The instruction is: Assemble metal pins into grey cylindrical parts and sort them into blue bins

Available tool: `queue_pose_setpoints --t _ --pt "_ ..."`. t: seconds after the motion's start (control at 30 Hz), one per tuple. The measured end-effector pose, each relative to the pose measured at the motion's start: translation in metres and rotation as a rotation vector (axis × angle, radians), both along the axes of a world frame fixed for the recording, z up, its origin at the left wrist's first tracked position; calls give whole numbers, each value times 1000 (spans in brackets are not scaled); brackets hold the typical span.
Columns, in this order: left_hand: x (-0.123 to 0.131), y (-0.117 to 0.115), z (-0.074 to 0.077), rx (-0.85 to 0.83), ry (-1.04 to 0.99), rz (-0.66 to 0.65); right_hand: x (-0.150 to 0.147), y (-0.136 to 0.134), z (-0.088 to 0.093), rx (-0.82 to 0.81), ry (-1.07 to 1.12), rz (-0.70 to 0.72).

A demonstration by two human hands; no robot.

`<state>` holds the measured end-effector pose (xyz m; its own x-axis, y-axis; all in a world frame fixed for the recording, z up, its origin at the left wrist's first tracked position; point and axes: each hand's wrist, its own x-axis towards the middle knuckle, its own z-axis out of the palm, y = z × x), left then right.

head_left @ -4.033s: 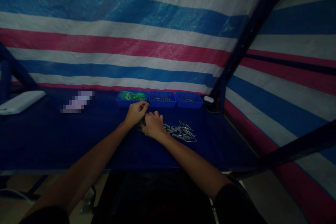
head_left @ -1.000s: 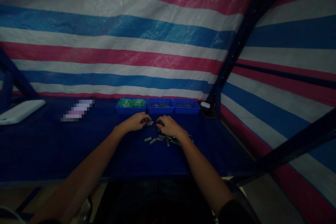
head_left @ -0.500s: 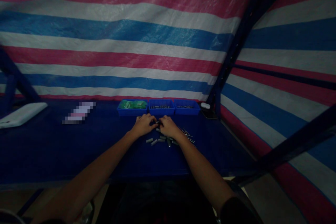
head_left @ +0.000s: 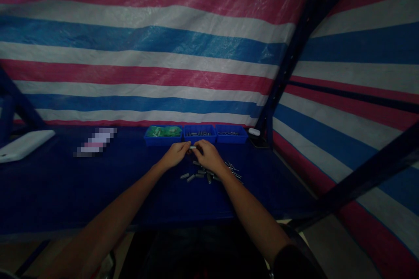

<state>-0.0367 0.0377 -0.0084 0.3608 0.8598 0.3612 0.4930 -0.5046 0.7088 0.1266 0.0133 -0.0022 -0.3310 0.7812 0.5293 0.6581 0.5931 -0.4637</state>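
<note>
Between my two hands is a small grey metal cylinder [head_left: 193, 147], lying about level. My left hand [head_left: 176, 154] pinches its left end, and my right hand [head_left: 208, 155] has its fingers closed on the right end. Several loose grey metal cylinders [head_left: 190, 178] lie on the blue tabletop just below my hands. Beside my right wrist is a spread of thin metal pins [head_left: 233, 168], partly covered by the forearm. Whether anything sits inside the held cylinder is too small to tell.
Behind my hands stand three blue bins: one with green-looking packets [head_left: 163, 132], one with metal cylinders [head_left: 199, 133], one with thin metal parts [head_left: 231, 134]. A white case [head_left: 254, 131] and a dark phone-like slab [head_left: 259, 142] are at right. A white device [head_left: 26, 145] lies far left.
My hands have come together around the cylinder, which now shows level between the fingertips. The right hand has shifted slightly up and left. The whole view has turned a little.
</note>
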Motion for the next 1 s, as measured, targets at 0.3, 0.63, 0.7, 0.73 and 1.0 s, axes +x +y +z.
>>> queue_pose_setpoints --t 0.3,0.63,0.7,0.73,1.0 --pt "3 -7 5 155 8 -33 3 3 4 -44 87 -73" --pt "0 -8 5 -18 219 -154 6 4 2 -16 -5 -152" --pt "-2 -11 9 -5 382 -203 14 8 3 -57 -53 -313" --pt "-2 -13 10 21 451 -216 18 9 4 -68 -65 -393" --pt "4 -17 7 130 606 -154 43 25 20 -135 -180 -530"
